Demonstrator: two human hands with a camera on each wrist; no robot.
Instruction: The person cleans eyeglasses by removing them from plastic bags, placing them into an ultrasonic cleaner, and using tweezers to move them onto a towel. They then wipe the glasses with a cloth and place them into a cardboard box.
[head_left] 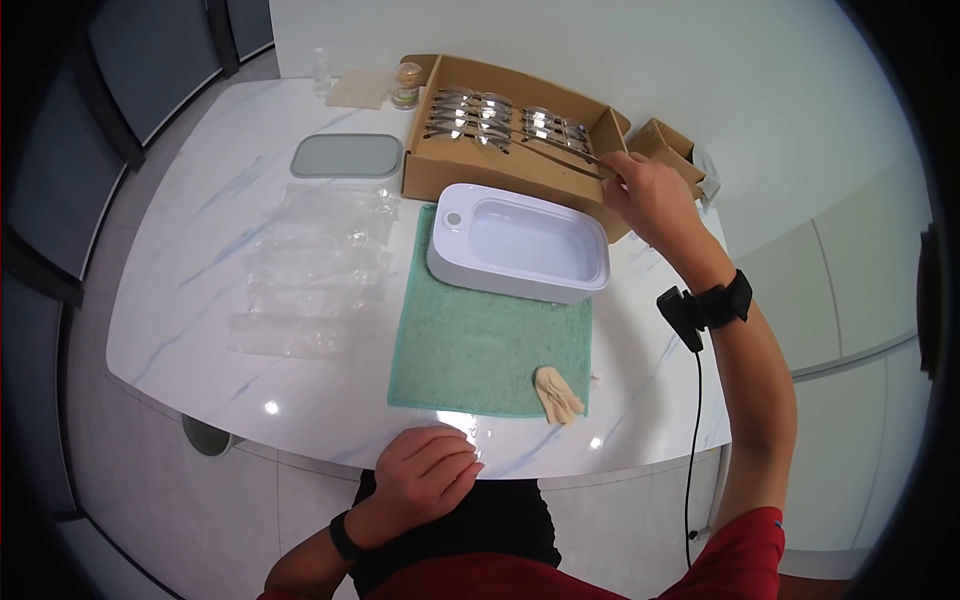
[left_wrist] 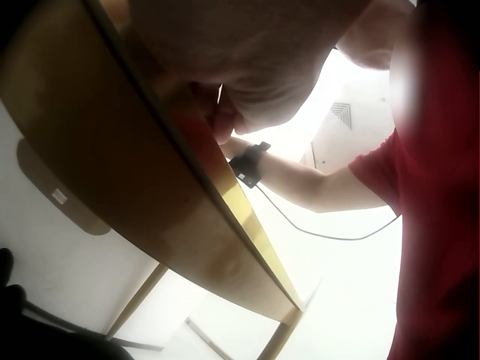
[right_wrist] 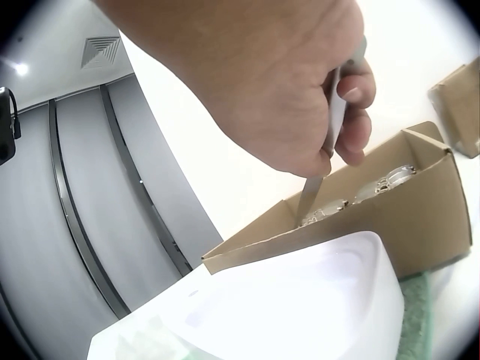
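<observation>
Long metal tweezers (head_left: pixel 560 150) are held in my right hand (head_left: pixel 655 195), their prongs reaching left over the open cardboard box (head_left: pixel 480 178). Rows of eyeglasses (head_left: pixel 470 122) lie inside that box, and the prong ends overlap them in the head view. From the right wrist, the fingers wrap the flat metal tweezers (right_wrist: pixel 337 112) and the tips pass behind the box wall. My left hand (head_left: pixel 425 475) rests at the table's front edge, fingers loosely bent, with nothing seen in it. Between the hands sits a white ultrasonic-cleaner-like tub (head_left: pixel 535 245) without its lid.
A green towel (head_left: pixel 480 350) lies under the tub, with a crumpled beige cloth (head_left: pixel 557 395) on its corner. Clear plastic bags (head_left: pixel 310 270) and a grey lid (head_left: pixel 347 156) are at left. Behind stand a small bottle (head_left: pixel 321 72) and jars (head_left: pixel 406 88); another box (head_left: pixel 665 150) is at right.
</observation>
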